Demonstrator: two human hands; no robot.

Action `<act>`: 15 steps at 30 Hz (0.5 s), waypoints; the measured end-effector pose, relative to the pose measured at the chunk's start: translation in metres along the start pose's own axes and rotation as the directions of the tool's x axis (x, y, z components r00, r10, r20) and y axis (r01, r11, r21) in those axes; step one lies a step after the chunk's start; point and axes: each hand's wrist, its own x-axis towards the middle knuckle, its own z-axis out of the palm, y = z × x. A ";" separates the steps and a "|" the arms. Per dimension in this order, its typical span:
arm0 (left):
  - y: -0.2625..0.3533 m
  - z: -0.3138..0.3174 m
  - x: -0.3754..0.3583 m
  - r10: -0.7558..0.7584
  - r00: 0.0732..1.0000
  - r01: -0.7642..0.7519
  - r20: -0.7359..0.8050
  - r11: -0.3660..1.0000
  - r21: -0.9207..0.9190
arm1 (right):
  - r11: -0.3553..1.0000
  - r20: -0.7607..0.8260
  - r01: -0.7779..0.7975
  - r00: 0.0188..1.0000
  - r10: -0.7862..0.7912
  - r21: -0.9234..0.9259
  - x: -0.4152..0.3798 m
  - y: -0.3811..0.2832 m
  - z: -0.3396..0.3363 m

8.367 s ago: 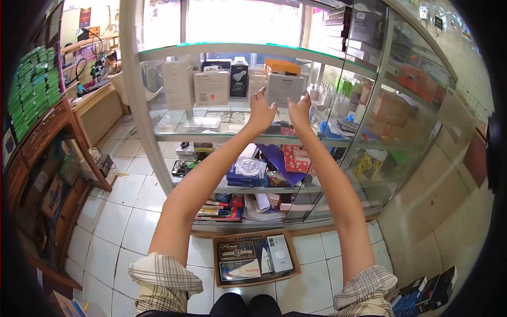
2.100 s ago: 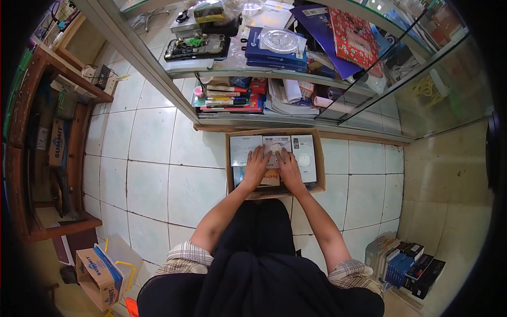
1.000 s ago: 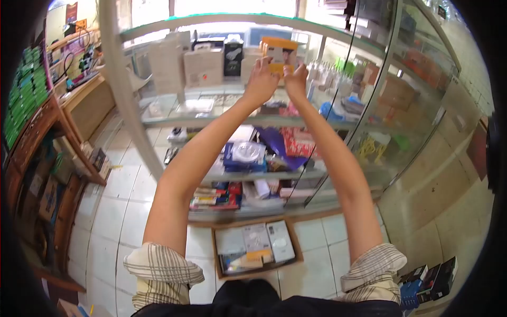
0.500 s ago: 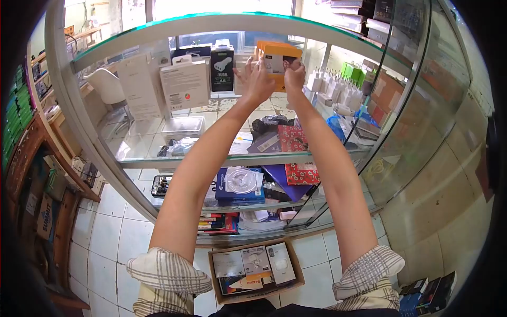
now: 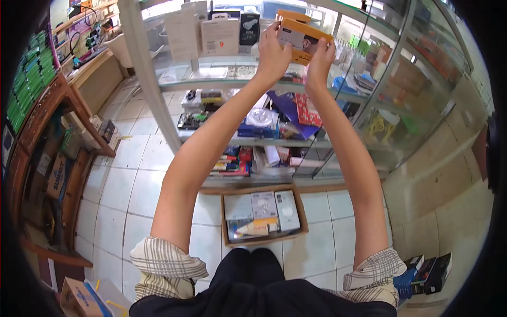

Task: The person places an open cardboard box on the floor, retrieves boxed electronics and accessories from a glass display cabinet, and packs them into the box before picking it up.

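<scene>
An orange box (image 5: 302,48) with a grey-and-white front panel is held tilted between both my hands, out in front of the glass display case. My left hand (image 5: 273,55) grips its left end. Its right end is in my right hand (image 5: 320,62), with the thumb against the front. Behind it, another orange box (image 5: 292,15) stands on the upper shelf. To the left of that are a black box (image 5: 249,33) and a white box (image 5: 220,36) with printed text, both upright.
An open cardboard carton (image 5: 303,224) of small boxes sits on the tiled floor by my feet. Lower shelves hold a red flowered packet (image 5: 308,110) and a coiled white cable (image 5: 260,117). A wooden cabinet (image 5: 39,119) stands left, and glass sliding doors (image 5: 404,90) are at right.
Both hands have drawn the orange box away from the upper shelf, and it now tilts down to the right. My view has tipped downward, showing more floor and my legs.
</scene>
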 end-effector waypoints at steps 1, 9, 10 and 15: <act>0.016 -0.011 -0.011 0.023 0.999 -0.029 -0.042 0.986 -0.166 | 0.998 0.029 0.043 0.999 -0.045 0.048 -0.014 -0.011 -0.006; 0.121 -0.090 -0.129 -0.193 0.980 0.147 -0.037 0.845 -0.515 | 0.873 0.222 -0.298 0.949 0.225 0.387 -0.150 -0.098 -0.091; 0.128 -0.096 -0.148 -0.256 0.967 0.227 0.020 0.818 -0.528 | 0.859 0.258 -0.368 0.922 0.288 0.356 -0.167 -0.102 -0.102; 0.142 -0.102 -0.247 -0.538 0.835 0.539 0.116 0.758 -0.367 | 0.832 0.291 -0.522 0.838 0.462 0.184 -0.244 -0.051 -0.163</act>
